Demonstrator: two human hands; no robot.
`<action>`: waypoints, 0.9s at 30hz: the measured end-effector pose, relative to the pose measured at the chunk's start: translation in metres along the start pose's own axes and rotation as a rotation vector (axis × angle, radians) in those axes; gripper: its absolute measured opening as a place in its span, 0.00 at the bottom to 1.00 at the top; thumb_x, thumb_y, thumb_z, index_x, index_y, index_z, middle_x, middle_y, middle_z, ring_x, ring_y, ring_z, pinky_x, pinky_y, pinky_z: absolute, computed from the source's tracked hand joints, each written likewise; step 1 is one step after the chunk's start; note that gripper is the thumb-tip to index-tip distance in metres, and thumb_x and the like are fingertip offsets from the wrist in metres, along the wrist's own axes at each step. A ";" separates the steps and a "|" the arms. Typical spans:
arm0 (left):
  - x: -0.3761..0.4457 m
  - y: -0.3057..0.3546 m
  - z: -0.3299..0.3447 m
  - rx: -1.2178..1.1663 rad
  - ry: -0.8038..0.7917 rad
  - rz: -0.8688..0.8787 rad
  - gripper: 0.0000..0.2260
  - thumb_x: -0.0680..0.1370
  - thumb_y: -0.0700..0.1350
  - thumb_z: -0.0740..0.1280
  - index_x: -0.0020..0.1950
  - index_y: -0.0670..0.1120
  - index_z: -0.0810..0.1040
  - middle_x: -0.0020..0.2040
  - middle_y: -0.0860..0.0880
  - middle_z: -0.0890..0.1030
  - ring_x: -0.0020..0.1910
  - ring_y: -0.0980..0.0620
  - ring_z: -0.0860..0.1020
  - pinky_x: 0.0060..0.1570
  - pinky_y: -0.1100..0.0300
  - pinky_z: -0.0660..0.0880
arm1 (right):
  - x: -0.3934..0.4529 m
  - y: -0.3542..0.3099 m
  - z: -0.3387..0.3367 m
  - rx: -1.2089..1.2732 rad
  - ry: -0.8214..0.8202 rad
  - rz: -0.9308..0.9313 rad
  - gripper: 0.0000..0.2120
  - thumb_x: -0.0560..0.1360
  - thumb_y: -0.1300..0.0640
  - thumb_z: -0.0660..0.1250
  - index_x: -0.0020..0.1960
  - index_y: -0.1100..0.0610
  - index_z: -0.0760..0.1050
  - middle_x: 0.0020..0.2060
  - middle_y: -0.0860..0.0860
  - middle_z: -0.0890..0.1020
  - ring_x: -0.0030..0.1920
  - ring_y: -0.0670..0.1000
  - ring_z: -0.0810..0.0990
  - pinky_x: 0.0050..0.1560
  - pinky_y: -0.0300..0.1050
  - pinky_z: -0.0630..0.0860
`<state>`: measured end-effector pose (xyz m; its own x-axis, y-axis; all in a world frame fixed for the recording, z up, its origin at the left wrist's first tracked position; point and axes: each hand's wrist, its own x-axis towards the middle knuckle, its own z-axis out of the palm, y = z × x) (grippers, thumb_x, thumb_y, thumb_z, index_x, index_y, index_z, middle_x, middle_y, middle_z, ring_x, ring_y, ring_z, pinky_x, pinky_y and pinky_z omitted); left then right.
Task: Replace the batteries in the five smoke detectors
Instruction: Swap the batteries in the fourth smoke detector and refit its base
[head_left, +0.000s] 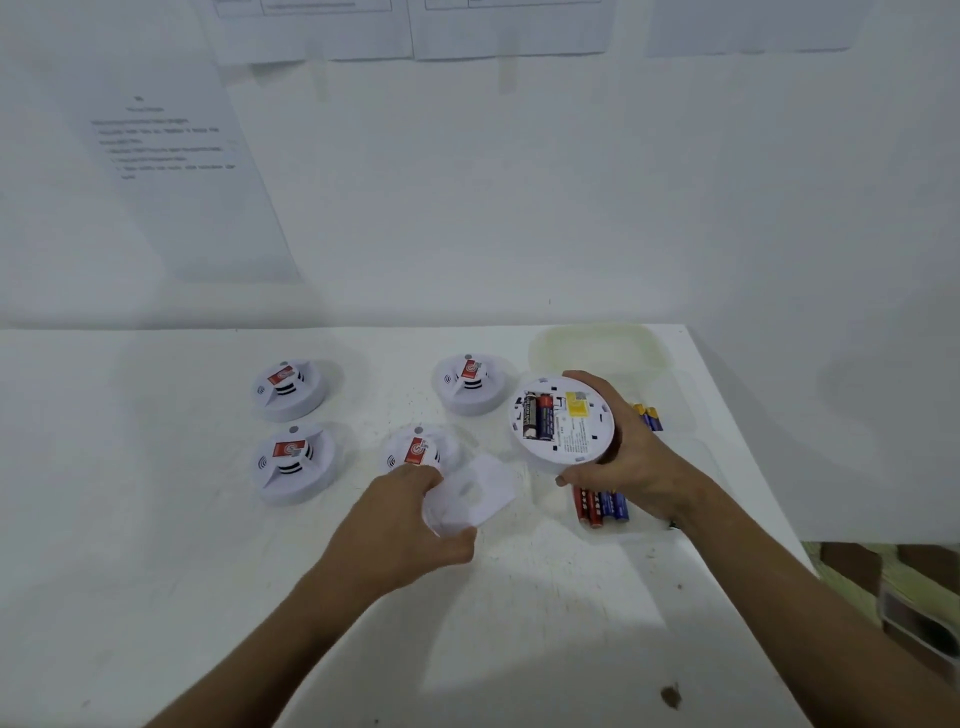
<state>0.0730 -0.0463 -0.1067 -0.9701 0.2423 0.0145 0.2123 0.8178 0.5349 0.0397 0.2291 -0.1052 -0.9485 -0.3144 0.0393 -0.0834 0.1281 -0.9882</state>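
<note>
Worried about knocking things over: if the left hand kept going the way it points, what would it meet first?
Probably the nearest detector: the left hand, holding a white cover, points up and away, and its knuckles already overlap that detector. Depth is unclear.

I read this as a bare test or workroom setup, not a home: plain white table (156, 571) against a white wall (571, 182), printed instruction sheets (171, 171) taped up at 10 and 12 o'clock, identical smoke detectors (291, 389) laid out in rows, loose batteries (602, 506) at 3 o'clock.
</note>
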 end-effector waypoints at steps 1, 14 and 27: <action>-0.001 -0.002 0.006 0.052 -0.039 0.001 0.22 0.62 0.64 0.69 0.45 0.49 0.75 0.41 0.54 0.77 0.36 0.55 0.74 0.36 0.59 0.74 | -0.001 0.000 0.002 0.015 0.000 0.005 0.48 0.57 0.69 0.79 0.72 0.50 0.64 0.64 0.48 0.75 0.65 0.51 0.74 0.54 0.48 0.80; -0.003 -0.015 0.032 0.184 -0.171 0.015 0.24 0.64 0.65 0.71 0.51 0.51 0.78 0.47 0.54 0.72 0.41 0.55 0.75 0.36 0.63 0.74 | -0.009 -0.006 0.004 -0.178 0.002 0.008 0.50 0.56 0.65 0.84 0.71 0.49 0.65 0.61 0.39 0.77 0.63 0.42 0.75 0.60 0.37 0.76; 0.028 0.039 -0.033 -0.142 0.036 0.228 0.14 0.72 0.52 0.72 0.56 0.52 0.78 0.52 0.57 0.78 0.38 0.59 0.80 0.41 0.65 0.76 | -0.014 -0.011 0.012 -0.221 -0.027 -0.009 0.48 0.56 0.67 0.84 0.71 0.49 0.66 0.60 0.40 0.77 0.62 0.43 0.75 0.57 0.37 0.77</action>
<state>0.0499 -0.0249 -0.0571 -0.9031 0.3913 0.1769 0.4098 0.6620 0.6276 0.0572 0.2210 -0.0961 -0.9391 -0.3411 0.0406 -0.1592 0.3273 -0.9314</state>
